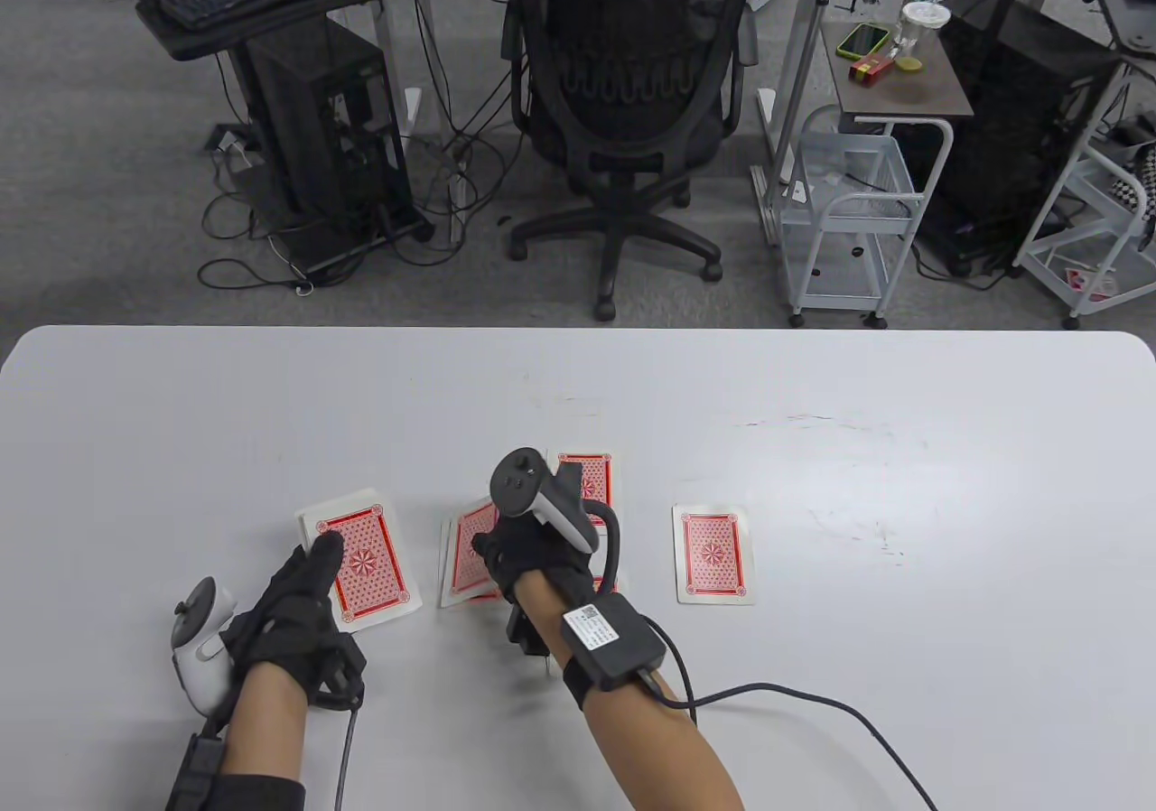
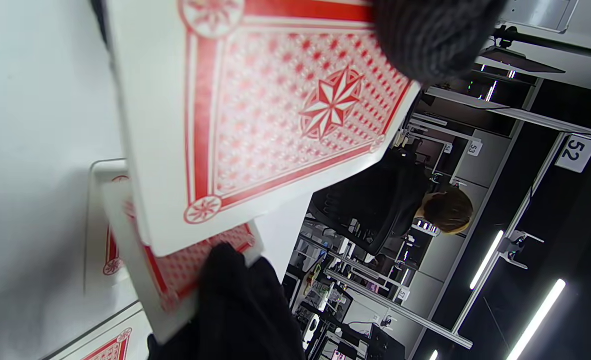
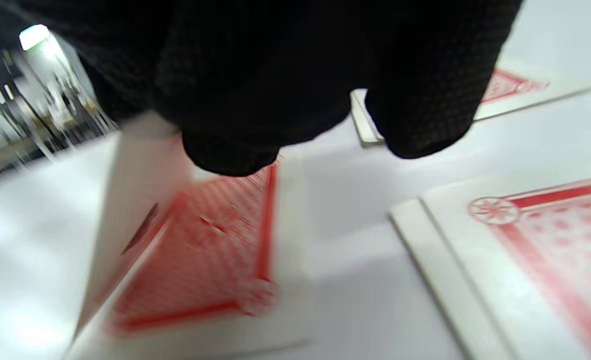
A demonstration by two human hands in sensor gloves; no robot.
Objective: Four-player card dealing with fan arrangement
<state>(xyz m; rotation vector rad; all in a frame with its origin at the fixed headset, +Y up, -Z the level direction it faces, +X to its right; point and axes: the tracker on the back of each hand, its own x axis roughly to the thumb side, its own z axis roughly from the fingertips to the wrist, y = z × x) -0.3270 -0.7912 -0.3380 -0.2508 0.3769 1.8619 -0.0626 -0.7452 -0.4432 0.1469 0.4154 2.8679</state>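
My left hand point(image 1: 298, 590) grips the deck point(image 1: 361, 563) of red-backed cards low at the table's front left, thumb point(image 2: 425, 35) on the top card point(image 2: 275, 125). My right hand point(image 1: 506, 549) is just right of it and pinches one card point(image 3: 205, 245), which is blurred and tilted under the fingertips point(image 3: 235, 145). That card lies over a small pile point(image 1: 465, 558) in the table view. Another card point(image 1: 591, 477) shows behind the right tracker. A single card point(image 1: 713, 554) lies flat to the right.
The white table point(image 1: 903, 450) stretches wide to the right and back. A cable point(image 1: 813, 703) runs from my right wrist box across the front right. An office chair point(image 1: 623, 107) stands beyond the far edge.
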